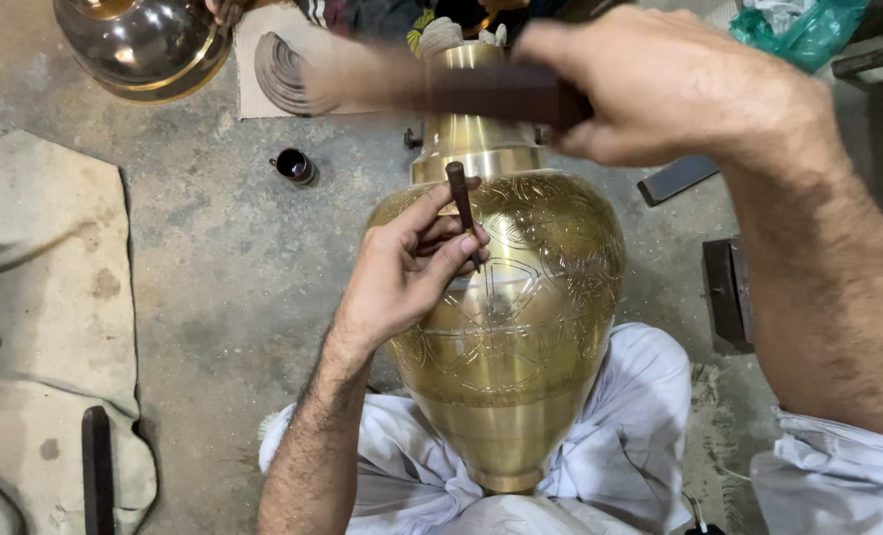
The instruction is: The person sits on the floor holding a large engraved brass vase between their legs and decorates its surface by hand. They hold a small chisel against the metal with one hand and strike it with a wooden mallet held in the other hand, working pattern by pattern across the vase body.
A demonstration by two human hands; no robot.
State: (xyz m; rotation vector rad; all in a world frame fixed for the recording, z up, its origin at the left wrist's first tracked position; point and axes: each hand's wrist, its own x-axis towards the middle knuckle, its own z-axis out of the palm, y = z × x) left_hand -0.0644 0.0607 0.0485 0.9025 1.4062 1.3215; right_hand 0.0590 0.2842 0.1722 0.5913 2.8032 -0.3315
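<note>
Brass vase [506, 337], engraved, lying across the person's white-clothed lap [630, 436], long axis running away from the body, narrow foot nearest, neck and mouth pointing far. Left hand [402, 272], resting on the vase's shoulder, fingers pinched closed around a thin dark chisel [461, 208], tip down on the metal, shaft leaning slightly off upright. Right hand [660, 84], raised above the vase's neck, fist closed on a dark wooden mallet [441, 89], blurred, lying crosswise. Left of the neck, on the concrete floor [223, 267]: small dark cup [296, 165]; farther, a polished metal bowl [144, 45].
</note>
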